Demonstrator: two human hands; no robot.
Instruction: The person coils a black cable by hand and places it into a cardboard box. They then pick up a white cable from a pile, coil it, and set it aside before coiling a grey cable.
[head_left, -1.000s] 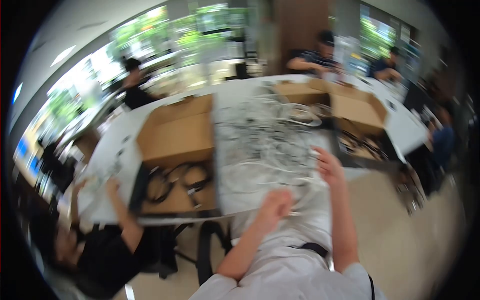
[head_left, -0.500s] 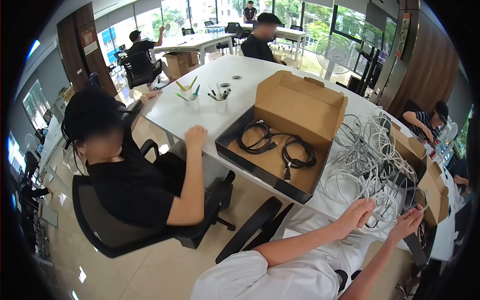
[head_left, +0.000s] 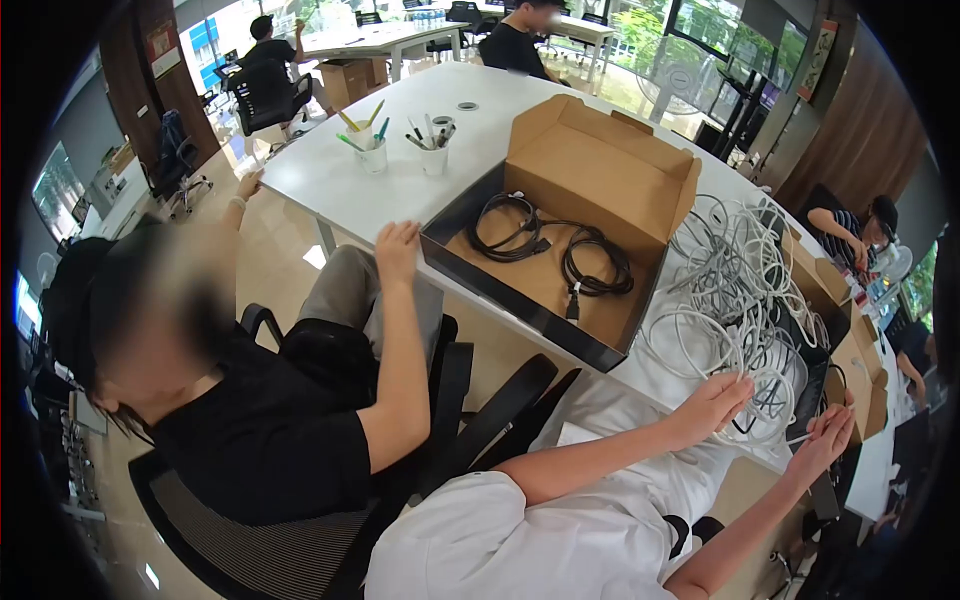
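My left hand [head_left: 712,408] is closed on a white cable at the near edge of the tangle. To its right, my right hand [head_left: 824,438] has its fingers pinched on a stretch of pale cable. A large heap of white and grey cables [head_left: 735,270] lies on the table just beyond both hands. Left of the heap stands an open cardboard box [head_left: 600,180] with a black outside. Two coiled black cables [head_left: 598,262] rest inside it, joined in the middle.
A co-worker in black [head_left: 250,450] sits at the left, one hand at the table edge [head_left: 290,185]. White cups [head_left: 434,158] of pens stand farther back. More open boxes [head_left: 862,365] are at the right. Other people sit in the background.
The view has shifted. The co-worker at the left has leaned back, lower in view, with a hand now by the box corner. My right hand has moved slightly away from my left.
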